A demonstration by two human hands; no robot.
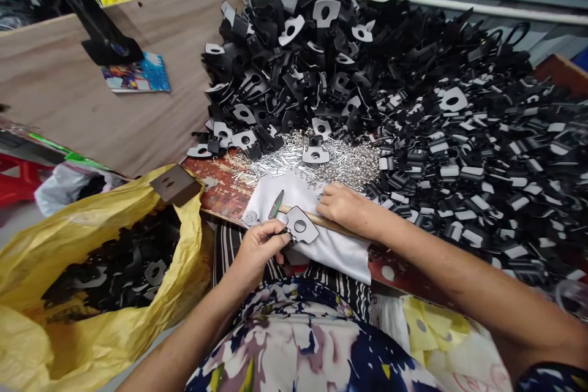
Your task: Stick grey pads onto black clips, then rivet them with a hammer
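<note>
Between the thumb and fingers of my left hand is a black plastic clip with a flat grey face and a round hole. A hammer lies on the white cloth just beyond it, its wooden handle running right beneath my right hand. My right hand has its fingers curled at the near edge of a heap of small metal pins and springs. Whatever its fingertips pinch, if anything, is too small to make out.
Black clips with grey faces pile high at the back. Smaller black clip parts spread over the right side. At left, a yellow bag holds more clips, with a brown block at its rim. A wooden board stands behind.
</note>
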